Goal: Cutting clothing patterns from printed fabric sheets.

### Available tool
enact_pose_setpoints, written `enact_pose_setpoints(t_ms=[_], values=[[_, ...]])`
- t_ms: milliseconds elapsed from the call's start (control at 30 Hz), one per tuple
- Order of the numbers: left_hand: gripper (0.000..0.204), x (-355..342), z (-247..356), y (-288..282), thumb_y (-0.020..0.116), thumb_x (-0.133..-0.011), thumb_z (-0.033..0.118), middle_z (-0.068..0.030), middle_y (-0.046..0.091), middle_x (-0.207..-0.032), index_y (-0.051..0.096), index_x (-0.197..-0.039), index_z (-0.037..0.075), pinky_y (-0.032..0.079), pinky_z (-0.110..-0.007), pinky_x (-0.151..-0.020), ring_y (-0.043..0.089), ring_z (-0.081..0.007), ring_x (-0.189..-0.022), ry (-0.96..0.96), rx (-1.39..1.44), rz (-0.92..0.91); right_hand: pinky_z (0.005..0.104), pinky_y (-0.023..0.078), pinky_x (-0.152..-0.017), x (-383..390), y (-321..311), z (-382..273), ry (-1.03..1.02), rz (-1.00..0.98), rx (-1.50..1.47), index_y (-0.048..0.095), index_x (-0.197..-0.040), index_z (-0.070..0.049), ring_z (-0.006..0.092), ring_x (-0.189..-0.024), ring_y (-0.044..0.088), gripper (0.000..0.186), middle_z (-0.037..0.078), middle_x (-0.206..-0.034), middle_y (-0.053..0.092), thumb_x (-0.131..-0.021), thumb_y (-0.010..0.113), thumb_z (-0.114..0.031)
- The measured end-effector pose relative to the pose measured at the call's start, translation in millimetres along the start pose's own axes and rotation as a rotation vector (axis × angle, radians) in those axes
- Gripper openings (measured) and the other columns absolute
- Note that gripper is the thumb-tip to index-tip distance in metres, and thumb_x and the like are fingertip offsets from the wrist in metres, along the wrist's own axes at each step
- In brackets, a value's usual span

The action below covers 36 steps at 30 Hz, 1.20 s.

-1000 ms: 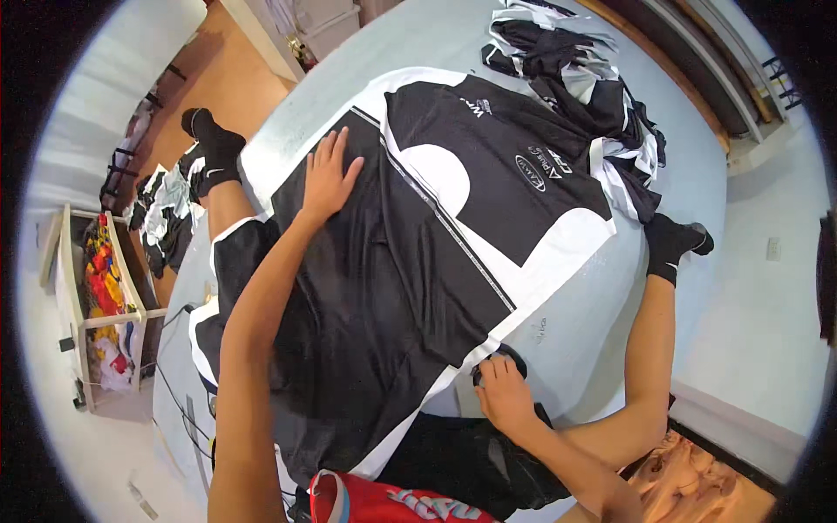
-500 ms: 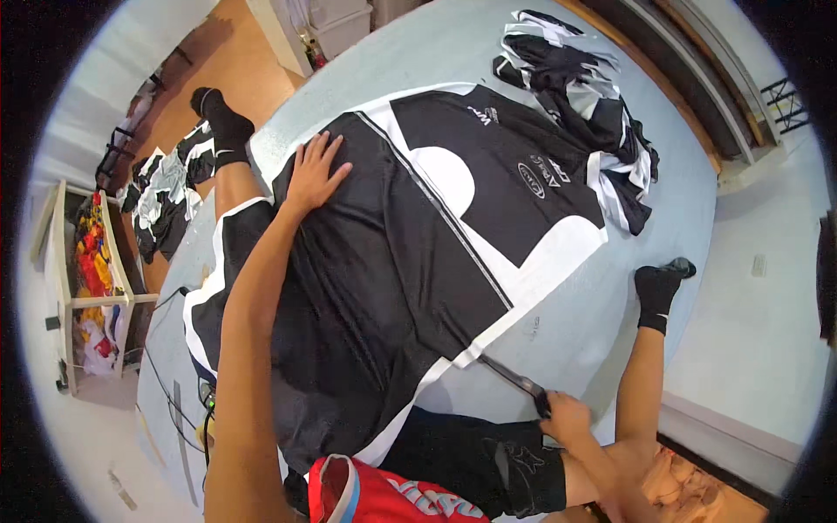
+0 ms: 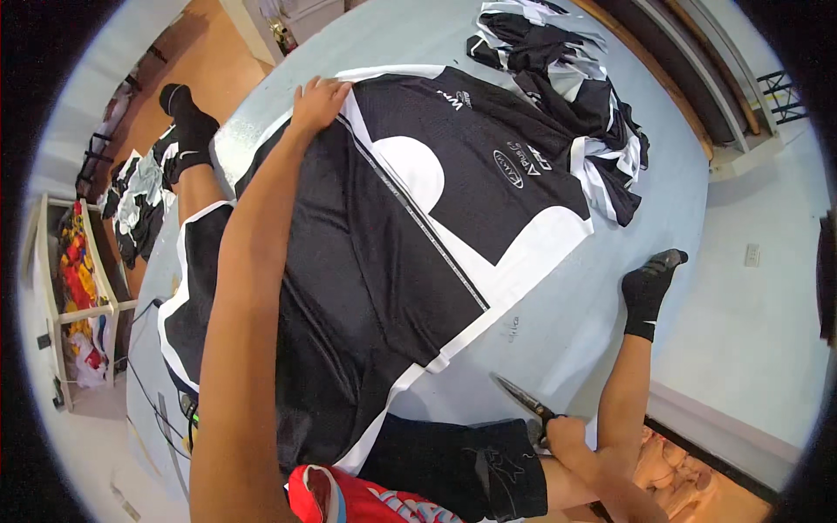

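A large sheet of black fabric [image 3: 331, 253] with white borders lies spread over the table and across my lap. Cut-out-shaped jersey panels are printed on it, and a thin pale-striped line runs slantwise over it. At its far edge, by the upper end of that line, my left hand [image 3: 320, 103] has its fingers curled onto the cloth. My right hand [image 3: 567, 436], near my right knee, is closed round the handles of a pair of scissors [image 3: 521, 397]. The blades point up and left, just off the fabric's near edge, and look closed together.
A heap of black-and-white fabric pieces [image 3: 584, 105] lies at the far right of the pale blue table [image 3: 558, 305]. More scraps [image 3: 144, 205] lie at left. A shelf [image 3: 83, 305] holds coloured cloth. My socked feet rest on either side; cables [image 3: 161, 410] run along the left edge.
My left hand has slid from lying flat on the black cloth to the fabric's far edge, fingers now curled. The scissors have drawn back from under the fabric's near edge, baring their blades.
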<state>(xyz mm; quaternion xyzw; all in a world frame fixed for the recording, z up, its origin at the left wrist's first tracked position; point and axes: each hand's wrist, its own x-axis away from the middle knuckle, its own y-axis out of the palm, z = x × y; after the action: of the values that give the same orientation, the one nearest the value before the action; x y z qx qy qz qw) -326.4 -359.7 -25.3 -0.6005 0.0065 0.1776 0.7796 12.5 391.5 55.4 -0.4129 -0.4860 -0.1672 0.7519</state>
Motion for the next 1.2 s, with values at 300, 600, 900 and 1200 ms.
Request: enact_pose_setpoints(t_ms=[300,600,900,1200], values=[[0.066,42.4,-2.7,-16.2,0.049,-0.101,0.06,-0.0164,0.043,-0.16,0.047,-0.155,0.02,0.024,-0.061,-0.121,0.035,-0.0397,-0.15,-0.149,0.143,0.054,0.0463,0.057,-0.079,-3.8,-18.0,11.6,0.166,0.09,-0.139,0.076,-0.094,-0.006,0.0342,-0.091,0.073,0.045,0.015,-0.095,0.074,-0.071,0.088,-0.042],[0.087,141.4,-28.7,-40.3,0.054,-0.095,0.068,-0.0136,0.024,-0.171,0.027,-0.165,0.023,0.011,-0.06,-0.125,0.017,-0.0393,-0.157,0.17,-0.168,-0.094,0.0464,0.057,-0.087,-3.4,-13.0,35.3,0.046,0.109,-0.231,0.07,-0.097,-0.007,0.0373,-0.098,0.071,0.035,0.016,-0.1,0.072,-0.068,0.084,-0.021],[0.081,153.1,18.8,-85.2,0.062,-0.097,0.05,-0.02,0.034,-0.163,0.033,-0.16,0.01,0.016,-0.057,-0.125,0.029,-0.037,-0.153,0.364,-0.093,0.045,0.0376,0.055,-0.079,-6.9,-31.9,61.2,-0.19,-0.008,-0.668,0.064,-0.101,-0.003,0.0263,-0.086,0.069,0.036,0.011,-0.089,0.069,-0.073,0.085,-0.013],[0.047,310.5,260.2,-73.0,0.071,-0.09,0.025,-0.0124,0.062,-0.118,0.062,-0.132,0.006,0.049,-0.043,-0.094,0.061,-0.0308,-0.109,0.705,0.313,-0.578,0.0257,0.04,-0.064,-10.8,-51.4,76.5,-0.453,-0.251,-1.356,0.053,-0.098,-0.007,0.0085,-0.073,0.048,0.033,-0.004,-0.08,0.05,-0.091,0.08,-0.024]])
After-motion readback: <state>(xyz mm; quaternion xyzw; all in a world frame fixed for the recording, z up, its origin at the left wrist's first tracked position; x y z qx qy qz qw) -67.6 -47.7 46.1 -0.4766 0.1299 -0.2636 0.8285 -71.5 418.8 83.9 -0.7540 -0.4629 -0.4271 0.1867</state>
